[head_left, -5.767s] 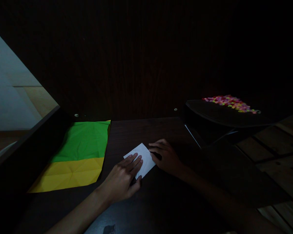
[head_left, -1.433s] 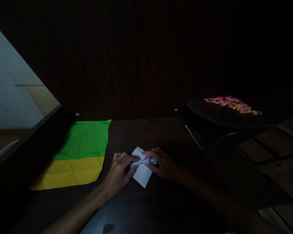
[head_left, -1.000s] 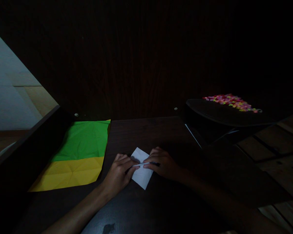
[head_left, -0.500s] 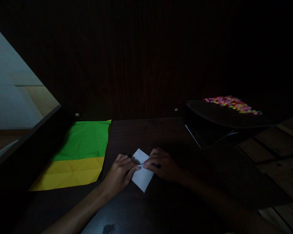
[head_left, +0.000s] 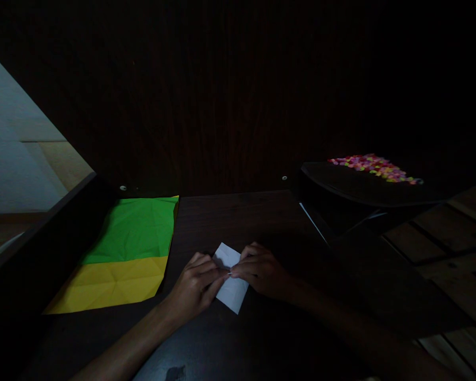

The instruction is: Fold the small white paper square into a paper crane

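dark desk [head_left: 238,217] — white paper [head_left: 232,291] under both fingers [head_left: 222,273]

One head-worn camera looked forward and down over the dark desk [head_left: 241,217], close in. Both forearms ran up from the bottom edge toward mid-frame. The back panel [head_left: 222,106] filled the top, a pale floor [head_left: 19,164] showed far left.
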`<state>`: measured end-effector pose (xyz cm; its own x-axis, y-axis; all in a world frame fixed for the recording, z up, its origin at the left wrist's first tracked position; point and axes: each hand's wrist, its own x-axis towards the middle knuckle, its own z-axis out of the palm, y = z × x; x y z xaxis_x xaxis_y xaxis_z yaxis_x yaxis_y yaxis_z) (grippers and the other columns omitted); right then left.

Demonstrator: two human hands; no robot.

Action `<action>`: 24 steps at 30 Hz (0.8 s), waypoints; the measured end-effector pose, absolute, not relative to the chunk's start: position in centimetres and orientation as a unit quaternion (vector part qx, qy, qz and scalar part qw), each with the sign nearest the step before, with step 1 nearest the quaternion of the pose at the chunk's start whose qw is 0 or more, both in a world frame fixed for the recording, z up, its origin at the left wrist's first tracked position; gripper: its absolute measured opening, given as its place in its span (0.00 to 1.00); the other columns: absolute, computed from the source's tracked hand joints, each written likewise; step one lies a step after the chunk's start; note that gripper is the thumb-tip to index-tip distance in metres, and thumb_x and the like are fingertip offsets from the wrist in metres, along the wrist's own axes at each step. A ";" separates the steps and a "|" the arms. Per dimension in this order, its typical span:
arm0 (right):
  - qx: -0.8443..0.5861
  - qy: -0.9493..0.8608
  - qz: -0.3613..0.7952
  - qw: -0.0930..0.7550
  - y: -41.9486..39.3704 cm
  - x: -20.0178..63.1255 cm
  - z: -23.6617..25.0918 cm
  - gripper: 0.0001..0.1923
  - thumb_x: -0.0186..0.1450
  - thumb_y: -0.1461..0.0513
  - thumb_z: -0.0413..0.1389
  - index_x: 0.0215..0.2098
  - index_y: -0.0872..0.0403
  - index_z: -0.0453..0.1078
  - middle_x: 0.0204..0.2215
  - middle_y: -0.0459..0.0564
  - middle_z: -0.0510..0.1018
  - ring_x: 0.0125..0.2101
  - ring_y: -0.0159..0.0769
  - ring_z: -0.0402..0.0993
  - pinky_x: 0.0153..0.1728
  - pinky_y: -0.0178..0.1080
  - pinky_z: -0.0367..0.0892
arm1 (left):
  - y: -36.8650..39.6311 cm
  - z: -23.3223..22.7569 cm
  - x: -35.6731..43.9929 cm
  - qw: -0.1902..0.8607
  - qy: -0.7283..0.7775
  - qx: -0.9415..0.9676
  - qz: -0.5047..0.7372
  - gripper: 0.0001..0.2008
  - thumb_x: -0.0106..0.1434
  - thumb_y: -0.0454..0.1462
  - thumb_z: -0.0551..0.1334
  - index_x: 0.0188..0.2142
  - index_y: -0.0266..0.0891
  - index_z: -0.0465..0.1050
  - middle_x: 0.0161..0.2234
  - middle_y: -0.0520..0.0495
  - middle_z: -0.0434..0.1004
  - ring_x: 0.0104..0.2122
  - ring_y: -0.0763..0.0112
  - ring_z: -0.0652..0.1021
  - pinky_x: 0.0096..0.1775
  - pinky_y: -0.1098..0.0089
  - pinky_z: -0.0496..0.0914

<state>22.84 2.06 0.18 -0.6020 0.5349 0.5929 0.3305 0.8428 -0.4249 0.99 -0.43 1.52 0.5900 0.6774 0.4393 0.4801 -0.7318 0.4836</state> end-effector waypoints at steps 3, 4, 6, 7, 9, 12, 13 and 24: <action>-0.223 -0.890 0.117 0.380 2.2 23.0 -0.1 0.10 0.69 0.65 0.54 0.34 0.51 0.77 0.28 0.45 0.83 0.30 0.35 0.74 0.34 0.41 0.63 | -0.3 1.4 0.9 0.163 0.332 0.876 0.308 0.08 0.69 0.32 0.57 0.40 0.39 0.77 0.32 0.47 0.80 0.32 0.66 0.75 0.38 0.64 0.65; -0.221 -0.892 0.114 0.378 2.3 23.1 -0.2 0.10 0.69 0.66 0.54 0.34 0.51 0.77 0.28 0.45 0.83 0.31 0.34 0.75 0.34 0.41 0.63 | -0.3 1.3 0.8 0.163 0.334 0.877 0.305 0.08 0.69 0.33 0.58 0.39 0.39 0.77 0.32 0.47 0.80 0.33 0.66 0.75 0.38 0.64 0.65; -0.218 -0.895 0.111 0.374 2.5 23.3 -0.2 0.10 0.69 0.66 0.54 0.35 0.51 0.77 0.30 0.44 0.83 0.32 0.34 0.76 0.35 0.40 0.64 | -0.3 1.3 0.7 0.153 0.337 0.879 0.301 0.08 0.70 0.33 0.57 0.37 0.39 0.76 0.32 0.47 0.80 0.32 0.66 0.75 0.38 0.64 0.65; -0.218 -0.895 0.109 0.373 2.6 23.4 -0.2 0.10 0.68 0.66 0.54 0.35 0.51 0.77 0.31 0.44 0.84 0.32 0.34 0.76 0.36 0.40 0.64 | -0.2 1.2 0.6 0.146 0.337 0.880 0.300 0.09 0.70 0.34 0.57 0.37 0.38 0.76 0.32 0.47 0.79 0.32 0.66 0.75 0.38 0.64 0.65; -0.225 -0.891 0.108 0.379 2.8 23.7 -0.2 0.09 0.68 0.66 0.55 0.34 0.50 0.77 0.31 0.45 0.83 0.32 0.34 0.76 0.36 0.40 0.65 | -0.1 1.1 0.4 0.134 0.341 0.882 0.296 0.10 0.70 0.34 0.56 0.36 0.38 0.76 0.31 0.47 0.79 0.32 0.66 0.75 0.37 0.64 0.65; -0.242 -0.879 0.125 0.392 3.3 24.1 -0.1 0.09 0.68 0.64 0.56 0.32 0.51 0.77 0.30 0.47 0.83 0.32 0.34 0.75 0.36 0.40 0.66 | 0.1 0.8 0.1 0.126 0.348 0.881 0.294 0.11 0.71 0.34 0.56 0.36 0.37 0.76 0.31 0.46 0.78 0.31 0.65 0.74 0.37 0.64 0.65; -0.248 -0.874 0.133 0.396 3.4 24.3 0.0 0.09 0.69 0.63 0.56 0.32 0.52 0.78 0.30 0.47 0.82 0.32 0.34 0.75 0.36 0.40 0.66 | 0.2 0.7 0.0 0.125 0.350 0.881 0.292 0.11 0.71 0.34 0.55 0.36 0.37 0.76 0.31 0.46 0.77 0.31 0.65 0.74 0.37 0.64 0.65; -0.311 -0.858 0.216 0.347 3.9 24.9 0.4 0.02 0.63 0.64 0.63 0.33 0.54 0.79 0.30 0.50 0.77 0.33 0.36 0.73 0.36 0.40 0.68 | 0.4 1.3 -0.1 0.091 0.322 0.908 0.254 0.10 0.70 0.30 0.55 0.34 0.35 0.74 0.27 0.47 0.70 0.30 0.65 0.69 0.32 0.66 0.63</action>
<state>24.85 3.95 0.37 -0.5651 0.6840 0.4614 0.3844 0.7130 -0.5864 -0.11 0.38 1.26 0.6645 0.6298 0.4022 0.5379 -0.7767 0.3277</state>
